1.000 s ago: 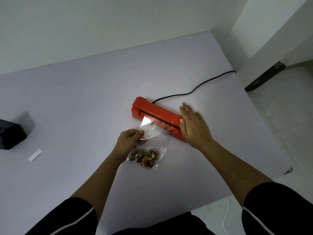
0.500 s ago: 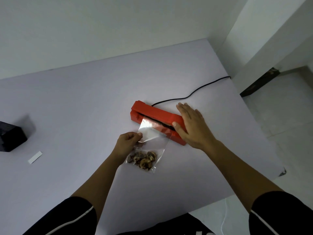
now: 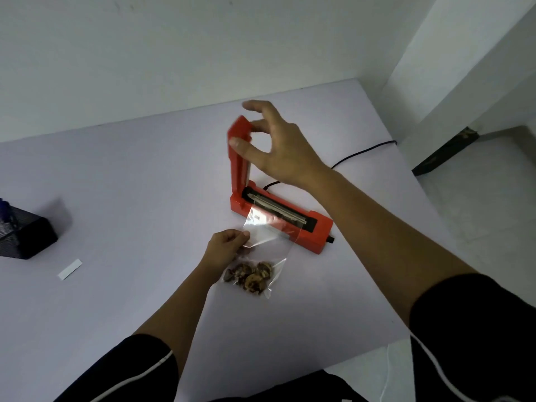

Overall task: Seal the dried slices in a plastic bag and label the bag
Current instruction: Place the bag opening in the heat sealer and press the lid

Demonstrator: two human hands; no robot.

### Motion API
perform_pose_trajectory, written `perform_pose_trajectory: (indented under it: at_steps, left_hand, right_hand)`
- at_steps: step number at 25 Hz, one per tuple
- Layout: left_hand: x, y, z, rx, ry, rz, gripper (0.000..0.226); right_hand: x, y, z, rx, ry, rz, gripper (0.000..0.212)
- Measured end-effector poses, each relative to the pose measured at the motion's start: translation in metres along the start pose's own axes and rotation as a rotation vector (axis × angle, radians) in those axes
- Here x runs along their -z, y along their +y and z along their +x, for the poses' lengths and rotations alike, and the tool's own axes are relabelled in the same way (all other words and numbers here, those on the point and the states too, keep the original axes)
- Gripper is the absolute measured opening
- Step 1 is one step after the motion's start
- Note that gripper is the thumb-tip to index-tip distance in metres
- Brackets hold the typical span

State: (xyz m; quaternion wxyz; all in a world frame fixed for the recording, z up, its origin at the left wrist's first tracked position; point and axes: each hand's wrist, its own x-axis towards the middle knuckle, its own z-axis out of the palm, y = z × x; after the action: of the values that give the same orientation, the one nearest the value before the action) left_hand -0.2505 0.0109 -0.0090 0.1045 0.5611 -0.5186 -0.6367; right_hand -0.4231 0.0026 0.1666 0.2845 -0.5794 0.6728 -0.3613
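A clear plastic bag (image 3: 268, 239) lies on the table with brown dried slices (image 3: 251, 276) bunched in its near end. Its far, open end rests across the sealing strip of the red heat sealer (image 3: 314, 232). The sealer's lid (image 3: 239, 158) stands raised, almost upright. My right hand (image 3: 275, 146) is at the top of the lid, thumb and a fingertip touching it, other fingers spread. My left hand (image 3: 226, 248) pinches the bag's left edge near the slices. A small white label strip (image 3: 69, 269) lies on the table to the left.
A black box-like object (image 3: 23, 239) sits at the table's left edge. The sealer's black cord (image 3: 362, 152) runs back right over the table's edge. The purple-grey table (image 3: 130, 198) ends on the right, with floor beyond it, and a white wall stands behind it.
The sealer's lid was pressed down under my right hand; now it is swung up almost vertical with my right hand at its top. My left hand still holds the bag in place.
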Motion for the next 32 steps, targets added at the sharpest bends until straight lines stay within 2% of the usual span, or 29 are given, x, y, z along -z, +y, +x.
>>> perform_pose_trajectory:
  at_steps: [4,6,8,10,11,15,17,19,22,25,32]
  left_hand:
    - [-0.001,0.0,-0.001,0.003,0.005,-0.016,0.027]
    - [-0.001,0.0,-0.001,0.002,0.006,0.004,0.027]
    - [-0.001,0.0,-0.001,0.009,0.002,0.003,0.027]
    - [0.0,0.0,0.0,0.011,-0.015,0.004,0.025]
    - [0.0,0.001,0.0,0.004,-0.029,0.009,0.023]
    - [-0.009,0.017,0.008,-0.083,0.007,0.031,0.025]
    - [-0.018,0.027,0.01,-0.125,0.081,0.101,0.033]
    - [-0.027,0.034,0.011,-0.145,0.16,0.167,0.034]
    - [-0.035,0.041,0.012,-0.151,0.283,0.254,0.021]
    - [-0.044,0.047,0.011,-0.208,0.407,0.404,0.012]
    - [-0.053,0.046,0.005,-0.397,0.449,0.667,0.016]
  right_hand:
    - [-0.01,-0.001,0.018,-0.061,-0.222,0.156,0.061]
    - [-0.007,0.013,0.016,-0.109,-0.173,0.242,0.058]
    - [0.0,0.04,-0.001,-0.203,-0.033,0.304,0.054]
    - [0.004,0.081,-0.034,-0.32,0.071,0.272,0.052]
    - [0.005,0.102,-0.054,-0.373,0.063,0.21,0.054]
    - [0.0,0.155,-0.114,-0.504,-0.27,-0.158,0.103]
    - [-0.008,0.16,-0.123,-0.489,-0.273,-0.276,0.115]
    - [-0.014,0.16,-0.125,-0.436,-0.207,-0.331,0.11]
    - [-0.021,0.161,-0.126,-0.39,-0.155,-0.389,0.099]
    - [-0.023,0.162,-0.126,-0.394,-0.141,-0.418,0.097]
    - [-0.028,0.165,-0.126,-0.382,-0.099,-0.441,0.097]
